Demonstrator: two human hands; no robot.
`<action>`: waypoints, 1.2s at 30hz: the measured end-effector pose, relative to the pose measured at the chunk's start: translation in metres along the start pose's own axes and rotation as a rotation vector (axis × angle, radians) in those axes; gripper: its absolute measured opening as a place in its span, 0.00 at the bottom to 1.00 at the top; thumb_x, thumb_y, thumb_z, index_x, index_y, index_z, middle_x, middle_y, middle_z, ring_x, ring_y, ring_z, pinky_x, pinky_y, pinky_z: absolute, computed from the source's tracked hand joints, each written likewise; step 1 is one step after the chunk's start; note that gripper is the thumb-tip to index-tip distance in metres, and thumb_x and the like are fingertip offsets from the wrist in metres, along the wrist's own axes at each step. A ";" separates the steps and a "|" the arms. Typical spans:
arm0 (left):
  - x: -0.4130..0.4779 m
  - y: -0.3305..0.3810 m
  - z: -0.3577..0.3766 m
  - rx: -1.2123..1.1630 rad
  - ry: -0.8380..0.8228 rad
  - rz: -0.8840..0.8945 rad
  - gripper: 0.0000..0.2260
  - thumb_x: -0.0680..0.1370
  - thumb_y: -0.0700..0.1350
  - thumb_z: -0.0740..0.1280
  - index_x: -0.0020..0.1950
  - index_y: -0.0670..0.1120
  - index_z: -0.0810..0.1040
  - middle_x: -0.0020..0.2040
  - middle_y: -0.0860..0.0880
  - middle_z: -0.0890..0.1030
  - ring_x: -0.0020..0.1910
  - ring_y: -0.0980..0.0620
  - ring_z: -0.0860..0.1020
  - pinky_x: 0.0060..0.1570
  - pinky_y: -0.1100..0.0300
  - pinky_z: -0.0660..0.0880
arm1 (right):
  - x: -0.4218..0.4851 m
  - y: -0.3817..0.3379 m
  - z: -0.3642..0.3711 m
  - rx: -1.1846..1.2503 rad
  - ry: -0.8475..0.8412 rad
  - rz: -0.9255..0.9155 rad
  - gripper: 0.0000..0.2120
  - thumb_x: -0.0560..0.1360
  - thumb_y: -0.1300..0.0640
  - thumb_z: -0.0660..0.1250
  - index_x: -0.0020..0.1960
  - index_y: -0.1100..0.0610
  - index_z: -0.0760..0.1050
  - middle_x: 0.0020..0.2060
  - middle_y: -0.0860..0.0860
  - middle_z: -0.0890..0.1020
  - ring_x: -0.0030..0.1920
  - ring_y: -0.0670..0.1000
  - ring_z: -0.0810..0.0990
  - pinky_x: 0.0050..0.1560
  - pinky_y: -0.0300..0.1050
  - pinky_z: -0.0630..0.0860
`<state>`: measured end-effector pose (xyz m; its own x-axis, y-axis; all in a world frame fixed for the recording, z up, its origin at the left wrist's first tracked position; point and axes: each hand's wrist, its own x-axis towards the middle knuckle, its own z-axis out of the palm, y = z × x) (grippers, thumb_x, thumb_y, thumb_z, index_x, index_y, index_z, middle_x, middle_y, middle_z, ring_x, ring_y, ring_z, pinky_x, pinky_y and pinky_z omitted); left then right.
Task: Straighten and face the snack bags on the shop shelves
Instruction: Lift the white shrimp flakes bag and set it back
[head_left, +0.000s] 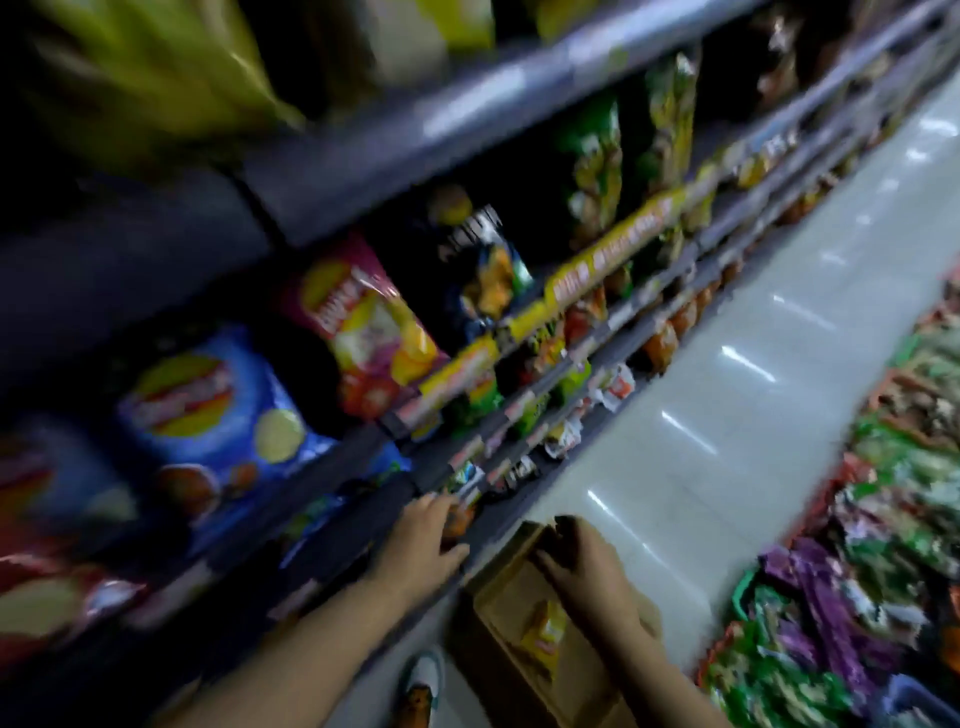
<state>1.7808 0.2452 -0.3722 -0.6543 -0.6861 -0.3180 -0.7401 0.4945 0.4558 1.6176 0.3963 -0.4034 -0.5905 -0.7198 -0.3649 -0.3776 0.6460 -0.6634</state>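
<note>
The view is tilted and blurred. Snack bags stand on the shop shelves: a blue chip bag (218, 415), a pink chip bag (363, 322) and a dark bag (478, 270) side by side on one shelf. My left hand (423, 540) reaches to a lower shelf edge (332, 525), fingers on a small orange packet (460, 519); whether it grips the packet is unclear. My right hand (582, 566) rests on the flap of an open cardboard box (519, 639) on the floor, fingers curled over its edge. A yellow packet (545, 636) lies inside the box.
Green and yellow bags (597, 171) fill shelves further along. A low display of green and purple packets (883, 545) lines the right side of the aisle. The pale tiled floor (727, 389) runs between. A shoe (423, 680) shows beside the box.
</note>
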 end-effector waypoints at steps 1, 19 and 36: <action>-0.020 0.003 -0.034 -0.028 0.091 -0.004 0.24 0.73 0.48 0.73 0.68 0.44 0.75 0.64 0.44 0.78 0.65 0.44 0.76 0.64 0.55 0.70 | -0.004 -0.035 -0.013 0.011 0.009 -0.095 0.21 0.72 0.53 0.76 0.63 0.58 0.77 0.57 0.56 0.83 0.60 0.57 0.82 0.58 0.48 0.77; -0.370 -0.098 -0.343 0.067 1.209 -0.238 0.20 0.74 0.51 0.73 0.64 0.47 0.76 0.58 0.46 0.81 0.58 0.46 0.80 0.55 0.53 0.78 | -0.206 -0.482 -0.004 0.017 0.008 -1.199 0.25 0.70 0.49 0.79 0.61 0.59 0.78 0.55 0.55 0.84 0.55 0.56 0.83 0.52 0.50 0.79; -0.377 -0.099 -0.367 -0.724 0.972 -0.202 0.31 0.66 0.54 0.81 0.66 0.50 0.74 0.58 0.56 0.81 0.58 0.53 0.80 0.57 0.57 0.77 | -0.231 -0.513 -0.008 0.451 -0.759 -0.683 0.26 0.69 0.49 0.77 0.61 0.60 0.76 0.54 0.59 0.87 0.51 0.58 0.88 0.50 0.49 0.84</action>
<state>2.1577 0.2593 0.0080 0.0794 -0.9815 0.1745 -0.3545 0.1358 0.9251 1.9425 0.2329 0.0266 0.2891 -0.9567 -0.0354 -0.0717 0.0153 -0.9973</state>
